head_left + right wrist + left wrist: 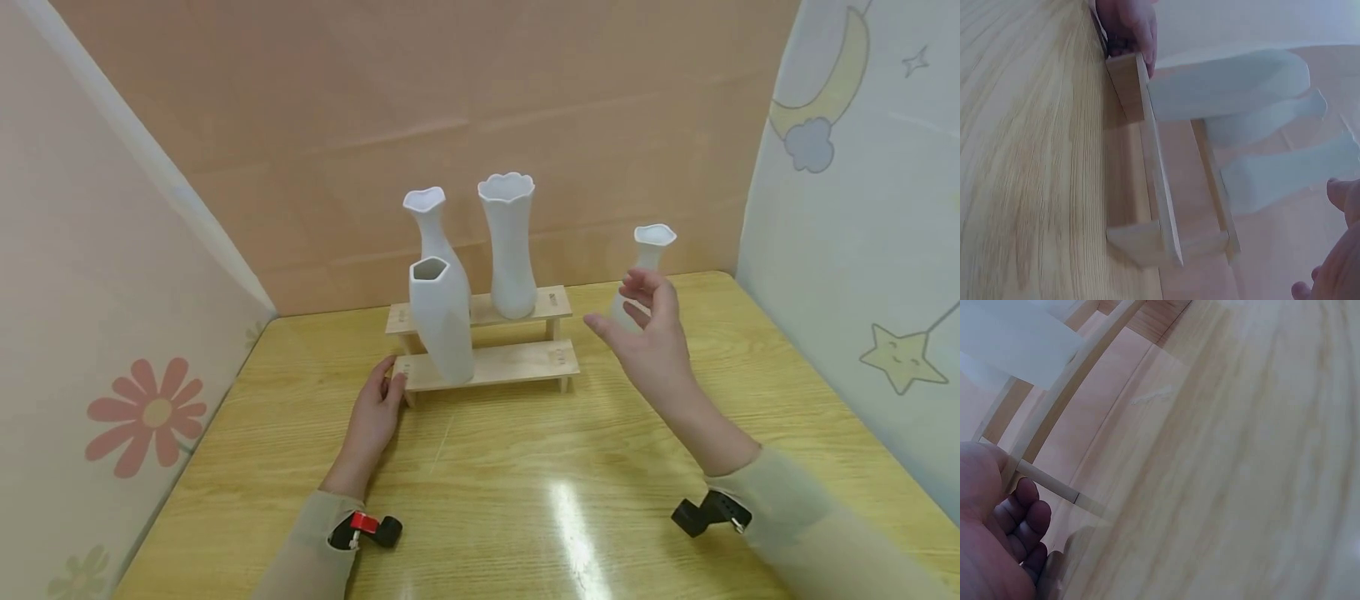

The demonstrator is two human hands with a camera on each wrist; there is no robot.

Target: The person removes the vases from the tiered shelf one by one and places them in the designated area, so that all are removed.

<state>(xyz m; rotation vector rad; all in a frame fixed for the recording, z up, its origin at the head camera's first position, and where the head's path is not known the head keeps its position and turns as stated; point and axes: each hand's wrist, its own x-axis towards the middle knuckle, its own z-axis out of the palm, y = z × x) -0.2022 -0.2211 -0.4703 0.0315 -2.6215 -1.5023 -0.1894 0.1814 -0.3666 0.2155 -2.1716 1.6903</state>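
A two-step wooden stand (510, 363) holds three white vases: an angular-mouthed one (442, 325) on the lower step, a slim flared one (432, 229) and a scalloped one (510, 242) on the upper. My left hand (375, 412) grips the lower step's left end, thumb on top; in the left wrist view its fingers (1029, 515) curl beside the end of the stand. My right hand (656, 346), fingers apart and loosely bent, is in front of another white vase (654, 242) on the right and partly hides it. No vase shows between its fingers in the right wrist view.
The stand and the right-hand vase are on a wood-grain table (510, 467). A peach cloth backdrop (450, 100) hangs behind, with patterned pale panels at the left (90, 275) and right (847, 250). Light glares on the table's front part.
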